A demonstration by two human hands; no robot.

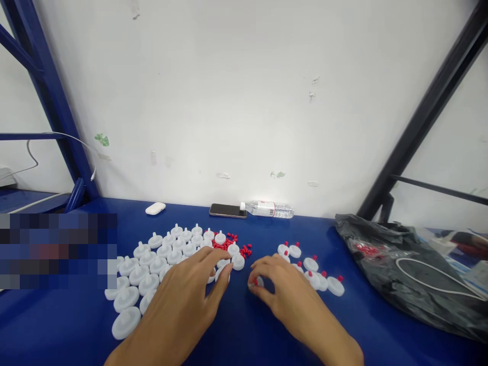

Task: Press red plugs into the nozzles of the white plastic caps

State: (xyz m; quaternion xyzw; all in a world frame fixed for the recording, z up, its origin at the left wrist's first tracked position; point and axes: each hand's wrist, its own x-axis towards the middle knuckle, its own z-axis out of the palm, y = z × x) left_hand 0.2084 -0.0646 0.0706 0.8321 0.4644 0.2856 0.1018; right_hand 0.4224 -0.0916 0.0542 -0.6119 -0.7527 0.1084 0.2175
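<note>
My right hand [280, 284] pinches a white disc-shaped nozzle cap [260, 281] with a small red tip, between thumb and fingers. Over the near edge of a cluster of white nozzle caps [148, 283] is my left hand [194, 284], its thumb and forefinger apart, with white caps just beyond them. These caps have bare white spouts. Small red tip caps [221, 246] lie in a loose pile behind the cluster. Several white caps fitted with red tips [335, 285] rest to the right of my right hand, some partly hidden by it.
Against the wall lie a white earphone case [155, 208], a dark phone [227, 211] and a clear plastic bottle [269, 209] on its side. A grey plastic bag [412, 284] on the right carries a clear bag of red pieces [371, 249] and a white cable [430, 284].
</note>
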